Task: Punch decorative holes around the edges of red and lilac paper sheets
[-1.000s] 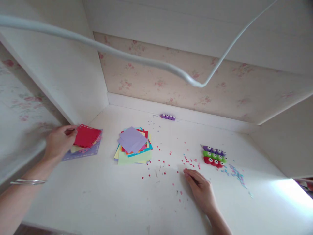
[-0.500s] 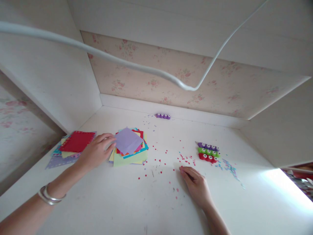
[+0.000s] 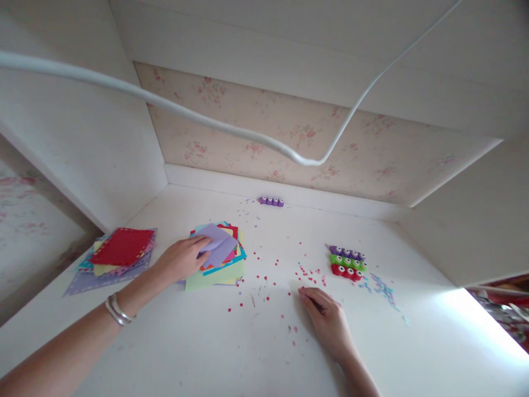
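My left hand [image 3: 188,258] is at a loose stack of coloured paper squares [image 3: 215,279]. Its thumb and fingers pinch the top purple paper sheet [image 3: 219,246], which bends up with a crease across it. Under that sheet, red, yellow, blue and pale green sheets fan out. My right hand [image 3: 326,317] rests on the white table [image 3: 185,353], its fingers curled in and the fingertips together; I see nothing between them. Red paper bits [image 3: 306,270] lie scattered just beyond its fingertips.
Rows of small paper punches [image 3: 347,263] in purple, green and red stand at the right. A purple row [image 3: 270,202] sits by the back wall. Punched sheets [image 3: 124,246] with a red one on top lie far left. A white cable [image 3: 231,128] hangs across the front.
My left hand has moved right onto the stack and taken hold of the purple sheet, which was lying flat and now bends. My right hand stays in place. The view has shifted slightly.
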Motion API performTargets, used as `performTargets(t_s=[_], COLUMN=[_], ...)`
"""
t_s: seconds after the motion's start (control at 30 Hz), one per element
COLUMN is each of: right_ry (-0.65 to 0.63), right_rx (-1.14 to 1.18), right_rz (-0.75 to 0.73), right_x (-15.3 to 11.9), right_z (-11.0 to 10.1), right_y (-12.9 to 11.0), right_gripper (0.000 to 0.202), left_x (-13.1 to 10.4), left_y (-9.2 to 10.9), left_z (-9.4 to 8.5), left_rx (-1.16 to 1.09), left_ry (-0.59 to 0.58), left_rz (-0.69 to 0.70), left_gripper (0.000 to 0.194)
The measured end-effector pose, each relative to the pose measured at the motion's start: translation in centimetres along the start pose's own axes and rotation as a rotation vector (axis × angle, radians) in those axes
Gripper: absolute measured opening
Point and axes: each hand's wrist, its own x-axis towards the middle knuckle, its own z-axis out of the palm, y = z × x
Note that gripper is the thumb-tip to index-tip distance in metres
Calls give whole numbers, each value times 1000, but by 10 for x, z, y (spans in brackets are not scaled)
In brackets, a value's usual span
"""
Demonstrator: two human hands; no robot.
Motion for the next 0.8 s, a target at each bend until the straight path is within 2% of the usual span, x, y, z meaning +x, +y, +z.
performTargets(t_s=[0.13, 0.27, 0.33, 0.4, 0.47, 0.53, 0.63, 0.7, 0.8], right_ry=[-9, -13, -9, -3, 7, 22, 42, 61, 109], right_rx=[11, 25, 24, 29, 43, 61, 104, 163, 239], right_rz=[6, 5, 5, 7, 11, 22, 67, 122, 216], right_x=[0, -1, -1, 0, 0, 1, 1, 0, -1], right_z=[0, 0, -1, 0, 1, 1, 0, -2, -4], right_y=[1, -1, -1, -1, 0, 1, 2, 3, 6], right_gripper=[25, 25, 24, 23, 22, 22, 22, 24, 29], left_x=[-1, 0, -1, -3, -7, -12, -20, -26, -33], left_y=[-3, -7, -4, 6, 24, 49, 95, 123, 153], left_z=[-1, -7, -16, -28, -41, -49, -42, -24, 12], left_rx=[8, 17, 45, 76, 67, 33, -31, -96, -194], left_ry=[9, 59, 153, 318, 496, 583, 530, 456, 341], left_rz=[-76, -121, -123, -92, -1, 129, 340, 433, 482], left_gripper=[49, 42, 39, 37, 39, 42, 42, 42, 42])
